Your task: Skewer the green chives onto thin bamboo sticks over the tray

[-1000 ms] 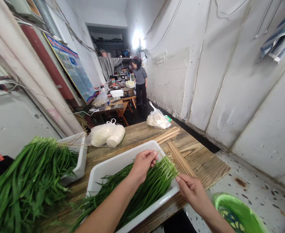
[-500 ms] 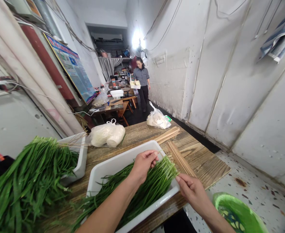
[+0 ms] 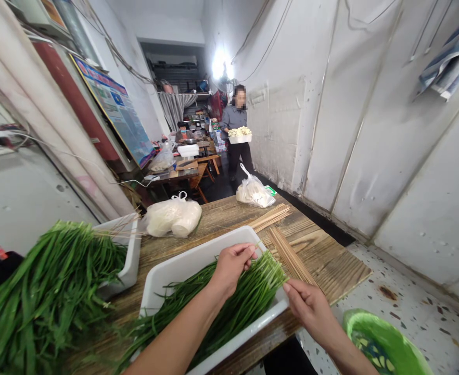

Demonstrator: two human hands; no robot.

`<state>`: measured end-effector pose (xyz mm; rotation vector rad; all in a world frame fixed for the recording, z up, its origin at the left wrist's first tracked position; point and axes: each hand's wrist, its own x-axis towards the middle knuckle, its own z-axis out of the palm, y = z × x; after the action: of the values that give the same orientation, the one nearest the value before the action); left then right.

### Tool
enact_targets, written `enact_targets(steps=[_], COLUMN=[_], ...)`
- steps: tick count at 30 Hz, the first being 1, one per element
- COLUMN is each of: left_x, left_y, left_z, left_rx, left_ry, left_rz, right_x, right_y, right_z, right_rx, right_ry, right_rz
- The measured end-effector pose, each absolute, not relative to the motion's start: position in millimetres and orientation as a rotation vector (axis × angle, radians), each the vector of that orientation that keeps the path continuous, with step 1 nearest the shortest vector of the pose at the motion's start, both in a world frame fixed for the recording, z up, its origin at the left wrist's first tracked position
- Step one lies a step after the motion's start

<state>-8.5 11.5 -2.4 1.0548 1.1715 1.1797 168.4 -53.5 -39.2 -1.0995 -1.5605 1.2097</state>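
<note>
My left hand (image 3: 238,263) is closed in a pinch above the far side of a white tray (image 3: 148,291), a thin strand showing at its fingertips. My right hand (image 3: 307,301) pinches at the near right end of a row of garlic chives (image 3: 249,299), over the tray's rim. What lies between its fingers is too small to tell. The pale cut ends of the chives line up between my two hands, and the green leaves trail left over the tray's edge. Just beyond them, a bundle of thin wooden skewers (image 3: 290,255) lies on the wooden table (image 3: 331,260).
At left, more garlic chives (image 3: 53,265) with skewers at their ends hang over a second white tray (image 3: 132,260). Plastic bags (image 3: 173,214) stand along the table's back. A green bucket (image 3: 389,338) is on the floor at right. Ahead, a person (image 3: 237,125) carries a tray of pale food.
The person ahead has walked closer and a little to the right, and the carried tray is now held in front. My hands and the chives have hardly moved.
</note>
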Motion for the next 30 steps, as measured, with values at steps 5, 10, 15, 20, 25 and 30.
enact_targets(steps=[5, 10, 15, 20, 25, 30], left_x=[-8, -6, -4, -3, -22, -39], left_y=[12, 10, 10, 5, 9, 30], left_z=[-8, -7, -10, -11, 10, -2], left_rx=[1.071, 1.090, 1.130, 1.235, 1.359, 1.692], left_ry=[1.193, 1.218, 1.227, 1.223, 1.137, 1.513], left_rz=[1.220, 1.247, 1.248, 1.211, 0.996, 0.985], right_x=[166, 165, 163, 162, 170, 181], right_y=[-54, -56, -56, -53, -55, -59], right_z=[-40, -40, -38, -37, -34, -39], right_rx=[-1.096, -1.086, -1.076, -1.060, -1.044, -1.124], right_ry=[-1.526, -1.484, -1.426, -1.391, -1.497, -1.482], right_rz=[1.224, 1.263, 1.342, 1.315, 1.191, 1.210])
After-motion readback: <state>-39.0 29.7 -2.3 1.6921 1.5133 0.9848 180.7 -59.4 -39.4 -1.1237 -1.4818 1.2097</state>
